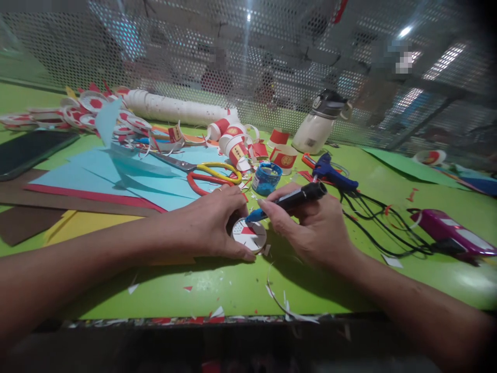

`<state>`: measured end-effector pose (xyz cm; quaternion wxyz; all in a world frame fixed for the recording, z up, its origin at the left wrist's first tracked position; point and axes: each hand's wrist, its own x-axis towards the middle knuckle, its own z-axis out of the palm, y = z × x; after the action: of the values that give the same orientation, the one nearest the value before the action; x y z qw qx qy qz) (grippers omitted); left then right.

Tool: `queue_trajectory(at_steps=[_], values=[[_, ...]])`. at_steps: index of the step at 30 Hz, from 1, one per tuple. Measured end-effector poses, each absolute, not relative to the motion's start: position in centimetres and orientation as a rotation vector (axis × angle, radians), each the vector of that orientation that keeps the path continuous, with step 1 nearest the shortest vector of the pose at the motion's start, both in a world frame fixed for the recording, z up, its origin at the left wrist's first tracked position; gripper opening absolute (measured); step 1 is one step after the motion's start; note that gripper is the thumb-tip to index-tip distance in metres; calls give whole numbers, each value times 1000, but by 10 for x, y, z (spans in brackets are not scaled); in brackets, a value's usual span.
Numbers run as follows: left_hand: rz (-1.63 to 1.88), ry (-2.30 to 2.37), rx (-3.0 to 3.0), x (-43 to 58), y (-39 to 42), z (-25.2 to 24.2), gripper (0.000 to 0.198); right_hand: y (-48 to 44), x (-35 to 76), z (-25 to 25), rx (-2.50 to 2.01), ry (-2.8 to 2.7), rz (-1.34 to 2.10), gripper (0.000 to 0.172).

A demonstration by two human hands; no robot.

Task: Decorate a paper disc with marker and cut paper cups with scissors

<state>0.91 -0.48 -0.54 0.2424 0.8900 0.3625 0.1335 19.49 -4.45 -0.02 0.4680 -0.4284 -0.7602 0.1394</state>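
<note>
My left hand (223, 223) is closed round the left edge of a small white paper disc (254, 241), which lies on the green table. A red patch, dark lines and small dots mark the disc's top. In my right hand (314, 228) is a black marker pen (297, 198), tilted, its blue-stained tip at the disc's upper edge; whether it touches cannot be told. Just beyond the hands stands a small open jar of blue paint (266, 178). Scissors (209, 173) with one yellow and one red handle lie behind my left hand.
Blue paper sheets (85, 173) and a dark phone (33, 150) lie left. Cut red-and-white paper cups (235, 140) stand behind. A blue glue gun (334, 173), its black cables, a purple device (450, 233) and a white bottle (316, 124) are right. Paper scraps litter the front edge.
</note>
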Motion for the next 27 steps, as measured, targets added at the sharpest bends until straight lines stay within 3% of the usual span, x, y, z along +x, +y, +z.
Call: queue_trajectory(at_steps=[27], values=[[367,1002,2419,9,-4,-7,47,-45,198,-1,-1024,-1859,158,13]])
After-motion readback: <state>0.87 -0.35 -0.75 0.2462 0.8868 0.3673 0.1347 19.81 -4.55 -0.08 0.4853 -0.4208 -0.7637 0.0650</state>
